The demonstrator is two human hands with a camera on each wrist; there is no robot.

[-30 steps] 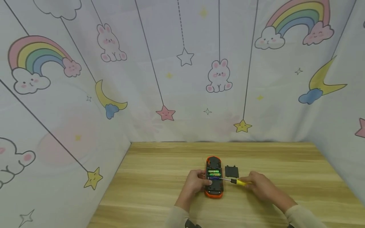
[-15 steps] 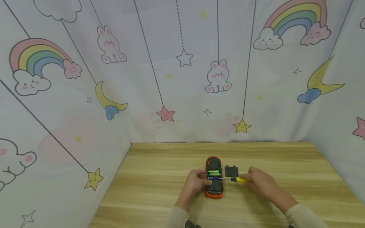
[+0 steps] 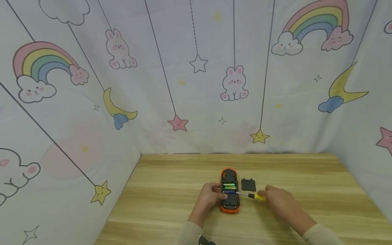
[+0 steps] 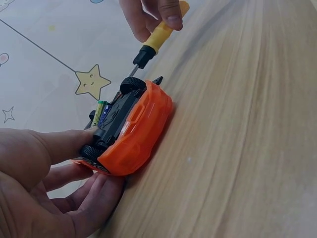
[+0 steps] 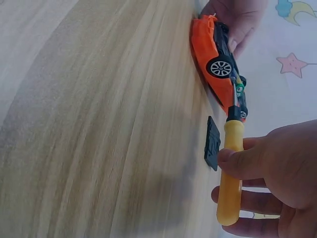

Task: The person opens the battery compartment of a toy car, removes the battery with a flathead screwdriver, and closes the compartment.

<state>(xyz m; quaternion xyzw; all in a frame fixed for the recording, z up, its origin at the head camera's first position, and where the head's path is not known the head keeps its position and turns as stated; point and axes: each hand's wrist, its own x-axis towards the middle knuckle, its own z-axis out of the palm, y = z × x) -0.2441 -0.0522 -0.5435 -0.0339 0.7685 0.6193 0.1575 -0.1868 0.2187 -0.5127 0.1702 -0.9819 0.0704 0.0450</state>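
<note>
An orange toy car lies upside down on the table, its black underside and open battery compartment facing up. Two green batteries and a blue battery lie side by side in the compartment. My left hand grips the car from the left, thumb on the underside and fingers along the body. In my right hand is a screwdriver with a yellow handle, pinched between thumb and fingers. Its metal shaft points left into the compartment, with the tip right at the blue battery's end.
A black battery cover lies flat on the wooden table, just right of the car. Behind and at both sides hangs a white cloth printed with rabbits, stars and rainbows.
My right hand has shifted slightly toward me, so the screwdriver's handle sits lower and its shaft slants more. The left hand, car and cover have stayed in place.
</note>
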